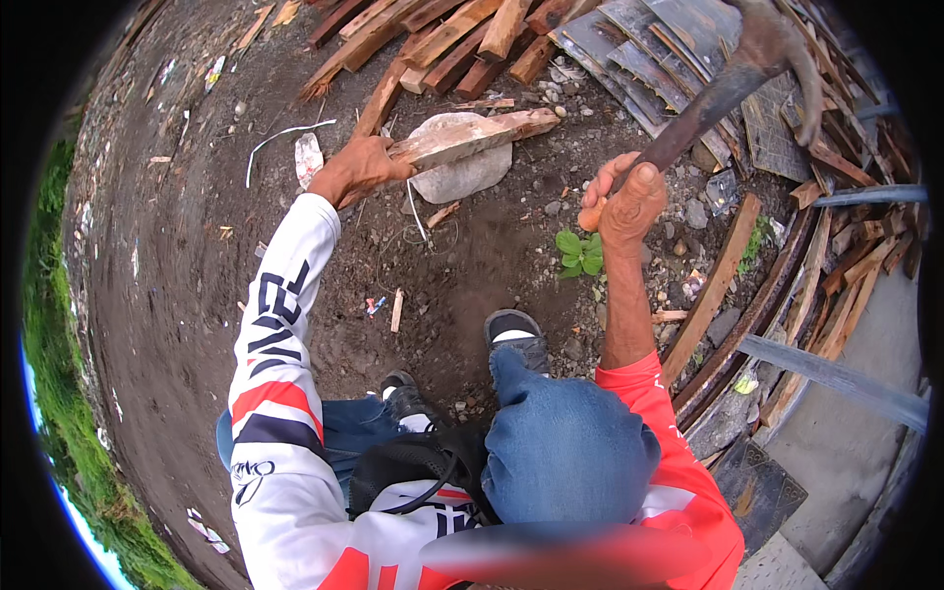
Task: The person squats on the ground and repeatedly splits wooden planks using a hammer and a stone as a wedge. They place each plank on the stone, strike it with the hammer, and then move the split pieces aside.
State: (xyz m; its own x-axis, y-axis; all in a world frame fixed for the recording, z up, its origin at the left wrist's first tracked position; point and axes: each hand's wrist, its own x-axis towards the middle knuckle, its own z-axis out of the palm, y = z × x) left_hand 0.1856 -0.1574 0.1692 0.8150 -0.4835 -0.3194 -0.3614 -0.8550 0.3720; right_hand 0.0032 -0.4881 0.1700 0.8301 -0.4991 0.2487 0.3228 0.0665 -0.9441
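Observation:
My left hand grips the near end of a short, rough wooden board. The board lies across a pale flat stone on the dirt, and its splintered far end reaches past the stone to the right. My right hand is closed around the handle of a claw hammer. The hammer is raised toward the camera, its head at the upper right, well apart from the board. Just below the stone, a thin white strip lies on the soil.
Wooden offcuts are piled ahead, beside stacked panels. On the right are a long plank, a curved rusty metal edge, a metal bar and concrete. A small green plant grows near my right wrist.

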